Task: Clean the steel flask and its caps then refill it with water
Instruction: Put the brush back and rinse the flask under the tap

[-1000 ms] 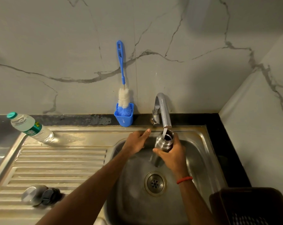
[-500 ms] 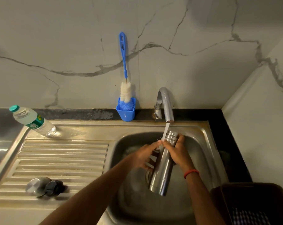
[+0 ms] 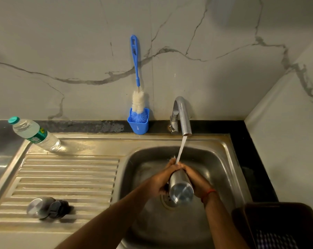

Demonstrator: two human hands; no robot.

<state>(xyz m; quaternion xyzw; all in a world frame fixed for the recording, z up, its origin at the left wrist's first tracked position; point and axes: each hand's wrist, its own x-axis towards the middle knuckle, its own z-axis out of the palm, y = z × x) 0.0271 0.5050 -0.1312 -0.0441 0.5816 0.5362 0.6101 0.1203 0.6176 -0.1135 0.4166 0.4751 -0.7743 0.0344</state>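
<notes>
The steel flask point(image 3: 180, 189) is tipped over the sink basin point(image 3: 215, 164), its flat base toward me and its mouth end under the water stream from the tap point(image 3: 183, 115). My left hand point(image 3: 161, 178) holds its left side and my right hand point(image 3: 196, 180) grips its right side; the fingertips of both meet at the neck where the water lands. The mouth is hidden by my fingers. The steel cap point(image 3: 38, 207) and a dark inner cap point(image 3: 59, 209) lie on the ribbed drainboard point(image 3: 67, 178) at the left.
A blue bottle brush point(image 3: 136, 83) stands in a blue holder point(image 3: 138, 123) against the marble wall. A plastic water bottle point(image 3: 33, 135) stands at the drainboard's far left corner. A dark basket point(image 3: 281, 225) is at lower right. The drain point(image 3: 165, 200) lies under the flask.
The flask has gone from upright under the spout to tipped with its base toward me. My left hand came from the sink rim onto the flask, and both hands moved lower in the basin.
</notes>
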